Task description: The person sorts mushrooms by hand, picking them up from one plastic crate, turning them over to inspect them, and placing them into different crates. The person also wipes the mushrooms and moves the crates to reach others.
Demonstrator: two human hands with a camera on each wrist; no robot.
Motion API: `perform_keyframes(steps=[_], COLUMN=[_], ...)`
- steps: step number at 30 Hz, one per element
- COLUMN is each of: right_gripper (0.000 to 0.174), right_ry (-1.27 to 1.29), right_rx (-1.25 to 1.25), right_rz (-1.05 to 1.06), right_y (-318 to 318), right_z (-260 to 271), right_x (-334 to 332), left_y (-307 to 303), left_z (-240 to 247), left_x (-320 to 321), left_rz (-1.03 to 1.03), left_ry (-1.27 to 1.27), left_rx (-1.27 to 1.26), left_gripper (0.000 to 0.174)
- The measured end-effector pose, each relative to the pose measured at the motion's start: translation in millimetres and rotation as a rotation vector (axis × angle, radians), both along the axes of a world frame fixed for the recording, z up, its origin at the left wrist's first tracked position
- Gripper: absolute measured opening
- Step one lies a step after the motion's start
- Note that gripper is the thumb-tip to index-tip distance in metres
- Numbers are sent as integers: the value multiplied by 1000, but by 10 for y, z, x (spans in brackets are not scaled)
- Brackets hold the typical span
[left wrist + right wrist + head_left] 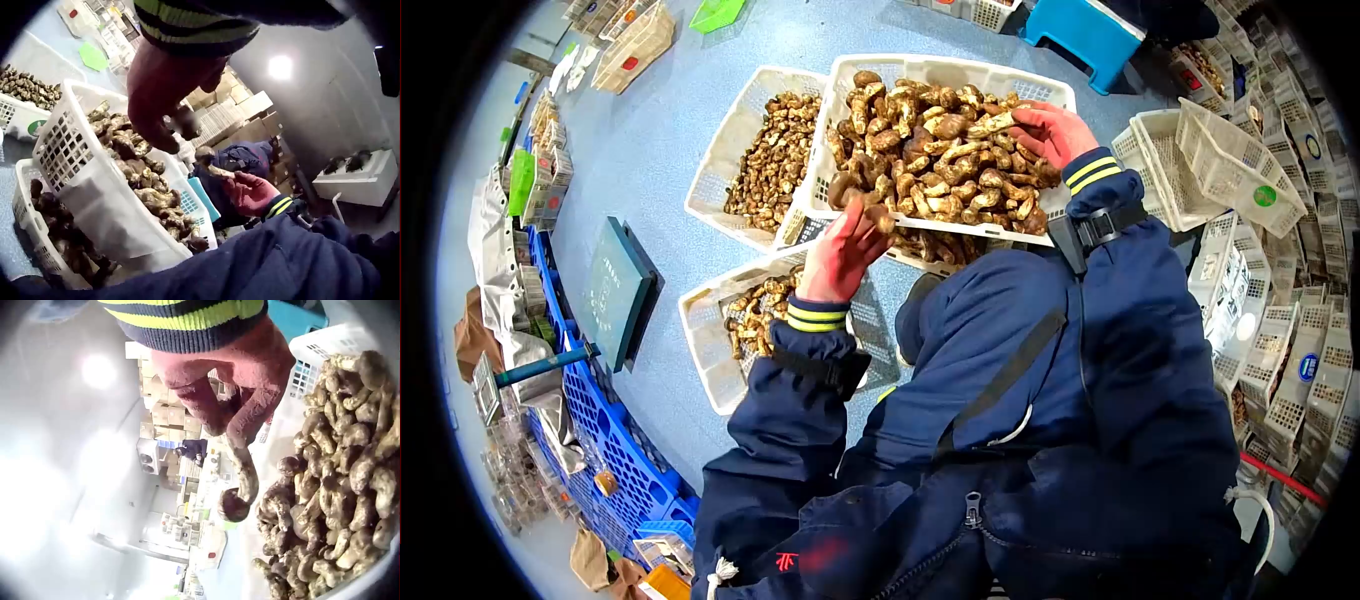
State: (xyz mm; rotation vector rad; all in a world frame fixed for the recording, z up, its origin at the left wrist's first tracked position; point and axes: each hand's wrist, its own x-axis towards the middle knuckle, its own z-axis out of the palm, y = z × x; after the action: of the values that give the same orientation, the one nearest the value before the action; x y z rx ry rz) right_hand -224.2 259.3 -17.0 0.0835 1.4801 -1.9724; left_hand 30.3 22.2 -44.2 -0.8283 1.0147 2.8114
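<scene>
My right hand (1055,135) pinches a mushroom (992,124) by its stem end, above the heaped crate. In the right wrist view the cap of this mushroom (234,505) hangs downward, away from the fingers. At the crate's near left corner, my left hand (845,255) grips a brown-capped mushroom (880,218) with curled fingers; the left wrist view shows it blurred between thumb and fingers. A big white crate (950,68) full of large mushrooms (940,160) sits in front of me, on top of another crate of mushrooms (69,240).
Small mushrooms fill a white crate (720,190) at the left. A nearer crate (710,375) holds a few mushrooms. A teal platform scale (615,290) and blue pallet (615,450) lie further left. Crates (1175,170) and a blue stool (1085,40) stand at the right.
</scene>
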Motion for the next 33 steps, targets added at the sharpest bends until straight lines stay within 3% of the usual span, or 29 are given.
perform_keyframes(steps=[1, 2, 3, 5, 6, 7, 9, 10, 11, 14, 18, 21, 23, 24, 25, 27, 29, 31, 33], right_gripper=[32, 31, 32, 34, 36, 34, 34, 32, 34, 39, 43, 39, 35, 33, 35, 39, 44, 46, 47], right_ry=[-32, 138, 59, -215, 11, 71, -82, -180, -71, -86, 67, 223, 357, 550, 578, 637, 676, 665, 719], right_rx=[-99, -28, -88, -286, -201, -203, -241, -137, -24, 46, 180, 265, 380, 671, 832, 858, 1077, 969, 1028], right_rz=[27, 95, 103, 187, 282, 273, 406, 464, 521, 719, 738, 525, 461, 505, 550, 604, 758, 768, 790], right_y=[6, -41, -80, -135, -200, -253, -348, -391, -414, -468, -443, -317, -146, -79, -35, 47, 4, -7, -47], right_z=[-22, 4, 45, 58, 99, 155, 283, 391, 521, 559, 508, 265, -121, -281, -309, -476, -402, -446, -383], right_x=[-8, 81, 125, 161, 314, 458, 553, 606, 707, 717, 670, 441, 187, 51, 12, -42, -48, -34, 2], left_y=[20, 43, 92, 190, 285, 363, 490, 491, 510, 569, 493, 416, 354, 319, 305, 311, 270, 289, 366], left_z=[16, 39, 50, 94, 164, 240, 268, 262, 325, 437, 446, 467, 247, 241, 253, 217, 191, 242, 258], left_x=[-121, -175, -236, -295, -335, -344, -389, -410, -437, -425, -348, -275, -202, -130, -105, -64, -40, -8, 2], left_rz=[23, -29, -36, -127, -107, -106, 47, 112, 152, 232, 268, 196, 231, 211, 195, 201, 89, 19, 104], left_ry=[-78, 38, -17, 104, 124, 236, 331, 362, 434, 387, 253, 91, 135, 191, 112, 102, 163, 56, 160], left_rx=[-11, -91, -168, -196, -269, -431, -488, -379, -337, -250, -267, -453, -431, -478, -542, -466, -438, -458, -177], left_gripper=[46, 51, 51, 51, 50, 48, 42, 36, 34, 36, 33, 30, 28, 24, 23, 24, 25, 29, 32])
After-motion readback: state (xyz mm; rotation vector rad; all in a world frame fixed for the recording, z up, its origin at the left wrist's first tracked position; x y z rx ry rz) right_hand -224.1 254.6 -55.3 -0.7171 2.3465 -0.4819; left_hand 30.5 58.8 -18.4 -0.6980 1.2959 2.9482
